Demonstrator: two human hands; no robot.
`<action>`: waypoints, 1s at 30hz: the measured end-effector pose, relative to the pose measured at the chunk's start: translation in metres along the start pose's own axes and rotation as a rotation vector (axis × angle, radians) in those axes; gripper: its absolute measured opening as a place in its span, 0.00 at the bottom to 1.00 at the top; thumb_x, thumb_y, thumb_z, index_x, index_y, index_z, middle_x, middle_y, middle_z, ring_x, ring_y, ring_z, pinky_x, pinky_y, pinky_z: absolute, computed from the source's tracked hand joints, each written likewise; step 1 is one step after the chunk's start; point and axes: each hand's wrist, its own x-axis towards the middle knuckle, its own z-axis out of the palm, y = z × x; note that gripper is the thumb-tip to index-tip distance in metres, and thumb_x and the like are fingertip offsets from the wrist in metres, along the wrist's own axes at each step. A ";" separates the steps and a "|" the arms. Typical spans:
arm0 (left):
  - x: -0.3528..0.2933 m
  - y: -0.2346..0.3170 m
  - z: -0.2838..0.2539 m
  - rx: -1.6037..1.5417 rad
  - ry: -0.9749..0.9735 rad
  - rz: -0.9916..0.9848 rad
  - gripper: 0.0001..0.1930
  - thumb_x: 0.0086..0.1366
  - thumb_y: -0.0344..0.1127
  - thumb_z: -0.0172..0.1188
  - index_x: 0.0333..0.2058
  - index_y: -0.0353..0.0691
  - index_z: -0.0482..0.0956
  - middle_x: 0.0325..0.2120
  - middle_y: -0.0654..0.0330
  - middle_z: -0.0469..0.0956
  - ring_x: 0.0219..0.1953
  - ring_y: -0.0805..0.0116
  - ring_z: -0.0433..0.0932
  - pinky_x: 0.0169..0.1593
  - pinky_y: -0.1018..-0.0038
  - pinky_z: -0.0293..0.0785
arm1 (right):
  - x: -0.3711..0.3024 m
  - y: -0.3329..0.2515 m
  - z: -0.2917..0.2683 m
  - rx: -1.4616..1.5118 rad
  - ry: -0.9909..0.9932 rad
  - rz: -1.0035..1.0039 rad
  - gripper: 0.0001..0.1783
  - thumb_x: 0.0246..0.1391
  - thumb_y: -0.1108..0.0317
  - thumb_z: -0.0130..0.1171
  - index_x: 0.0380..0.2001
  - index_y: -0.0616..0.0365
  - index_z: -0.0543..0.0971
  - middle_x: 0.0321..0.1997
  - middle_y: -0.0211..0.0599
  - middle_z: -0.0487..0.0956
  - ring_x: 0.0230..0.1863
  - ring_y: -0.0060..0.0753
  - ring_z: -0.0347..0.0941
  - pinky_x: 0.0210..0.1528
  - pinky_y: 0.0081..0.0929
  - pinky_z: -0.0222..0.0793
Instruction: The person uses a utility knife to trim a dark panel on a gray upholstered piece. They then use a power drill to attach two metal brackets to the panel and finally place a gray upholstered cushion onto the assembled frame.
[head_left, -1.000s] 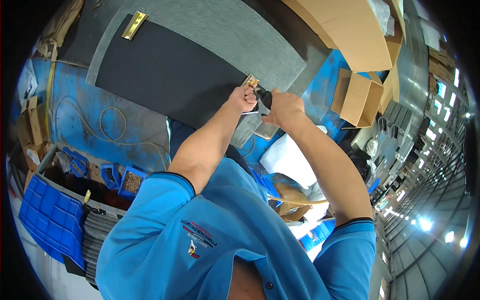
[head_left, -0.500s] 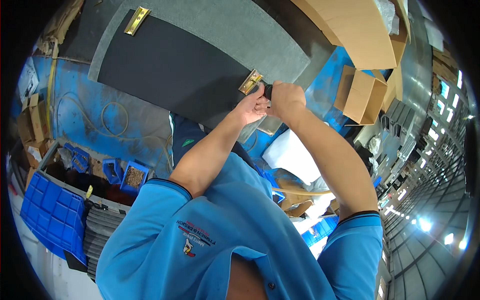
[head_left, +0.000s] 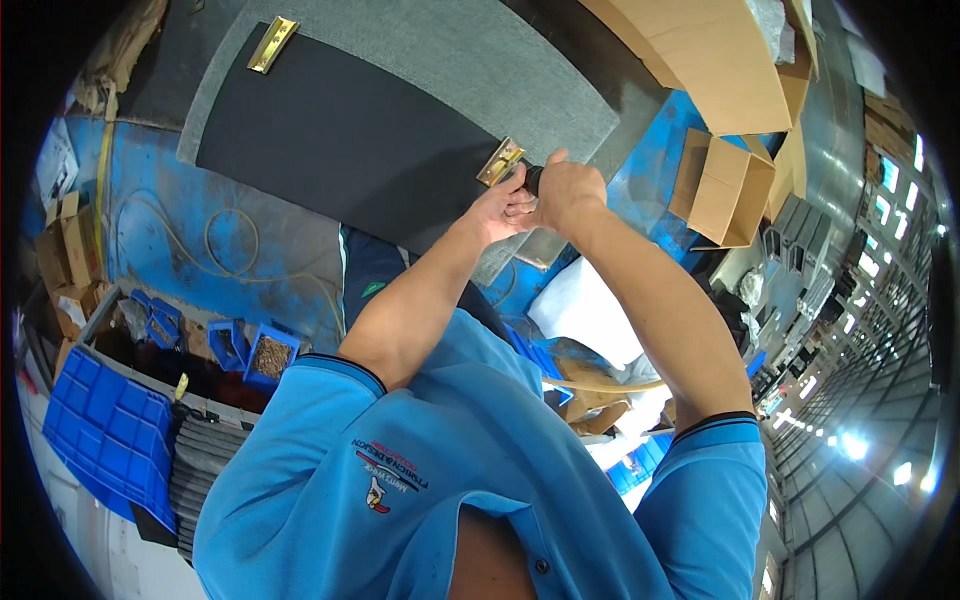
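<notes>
A dark panel [head_left: 340, 130] lies on a grey felt-covered surface [head_left: 430, 45]. At its right end sits a brass-coloured metal bracket [head_left: 501, 162], and a matching bracket [head_left: 272, 45] is at the far left end. My right hand [head_left: 574, 192] is wrapped round a black tool [head_left: 534, 181], its front part beside the right bracket; its exact kind is hidden. My left hand [head_left: 500, 212] is next to it, thumb at the bracket's near edge and fingers curled. Whatever the left fingers pinch cannot be made out.
Cardboard boxes [head_left: 735, 190] stand on the right. At the left, a grey-rimmed container holds small blue bins [head_left: 270, 358], one with many small parts, beside a blue crate [head_left: 105, 430]. A hose [head_left: 232, 270] coils over the blue floor. A white bundle [head_left: 585, 310] lies behind my right forearm.
Both hands have shifted very slightly beside the right bracket, the right hand a little to the left. The panel and brackets stay in place.
</notes>
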 end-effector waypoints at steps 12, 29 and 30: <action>0.041 0.021 -0.009 0.069 0.106 -0.010 0.16 0.76 0.47 0.47 0.39 0.42 0.77 0.10 0.75 0.52 0.11 0.82 0.49 0.15 0.80 0.45 | -0.007 0.036 0.006 0.188 0.024 -0.042 0.45 0.36 0.34 0.66 0.49 0.59 0.75 0.40 0.46 0.83 0.45 0.47 0.81 0.46 0.39 0.77; 0.023 0.002 -0.002 -0.024 -0.125 0.043 0.24 0.70 0.55 0.57 0.19 0.50 0.64 0.12 0.74 0.56 0.16 0.80 0.55 0.19 0.81 0.55 | 0.014 0.010 0.000 -0.060 0.146 -0.001 0.45 0.35 0.38 0.74 0.45 0.66 0.76 0.41 0.43 0.84 0.44 0.43 0.83 0.46 0.34 0.79; 0.025 0.002 -0.002 0.021 -0.103 0.044 0.24 0.70 0.56 0.56 0.19 0.49 0.66 0.13 0.74 0.57 0.16 0.80 0.55 0.19 0.79 0.55 | 0.010 0.014 0.000 -0.022 0.146 -0.014 0.44 0.36 0.35 0.73 0.43 0.66 0.78 0.40 0.46 0.84 0.45 0.43 0.83 0.46 0.35 0.79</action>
